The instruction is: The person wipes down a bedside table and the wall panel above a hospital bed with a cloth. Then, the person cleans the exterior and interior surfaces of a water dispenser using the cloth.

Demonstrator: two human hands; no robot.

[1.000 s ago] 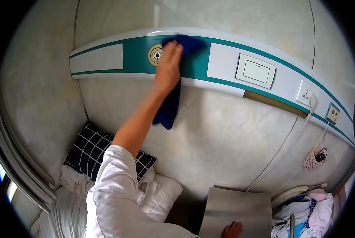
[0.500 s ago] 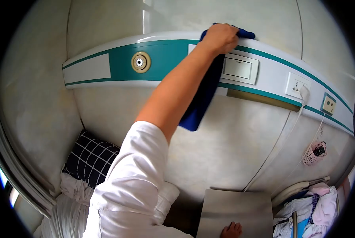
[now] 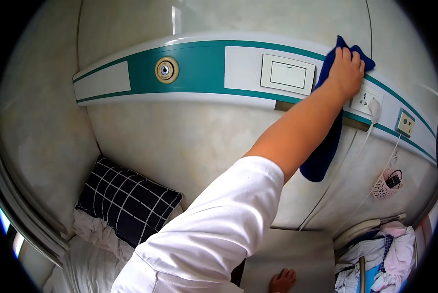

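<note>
The room has a pale, marbled wall (image 3: 180,132) crossed by a long white and teal panel (image 3: 199,68), on which a round fitting (image 3: 166,71), a wide switch (image 3: 287,74) and a socket (image 3: 367,95) are mounted; a white plug (image 3: 374,107) sits in the socket, its cord hanging below. The two hands are well apart. The left hand (image 3: 347,73) is at the panel's upper edge, between switch and socket, its fingers bent over a blue cloth (image 3: 324,151) and gripping it; how tightly cannot be told. The cloth bunches above and beside the fingers, and a long fold hangs behind the forearm, down past the panel's lower edge. The right hand (image 3: 282,281) lies palm down on a smooth grey cabinet top (image 3: 307,254), fingers slightly spread, with nothing seen in its grasp. In judgement, the cloth is light, soft and limp, not fragile, and should yield to the panel's curve; whether it is damp cannot be determined. Hold is best taken at the bunched middle, with the palm flat behind it; the loose tail could catch on the plug or cord.
</note>
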